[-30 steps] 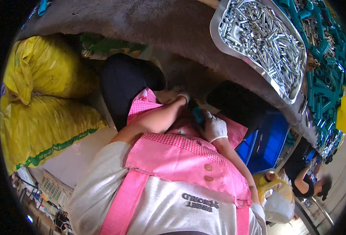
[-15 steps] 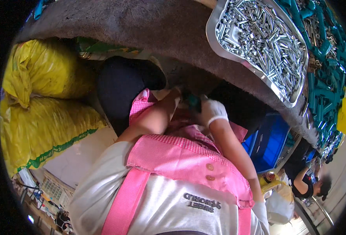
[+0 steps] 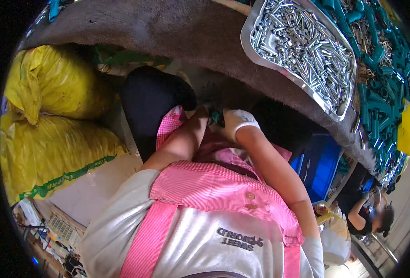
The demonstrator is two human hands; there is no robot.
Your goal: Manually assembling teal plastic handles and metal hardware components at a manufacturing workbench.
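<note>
My right hand, in a white glove, is closed over my lap on a small teal piece whose kind does not show. My left hand is close beside it, on the piece's left side. Shade and the wrist hide the left fingers, so their grip cannot be made out. Both hands are low between my knees, below the edge of the brown cloth-covered table.
A metal tray of loose bolts sits on the table, with many teal parts to its right. Yellow sacks are stacked at the left. A blue crate stands by my right leg; another person works beyond.
My right hand and the teal piece have moved left and slightly away from me, closer to my left hand. The whole view has shifted a little.
</note>
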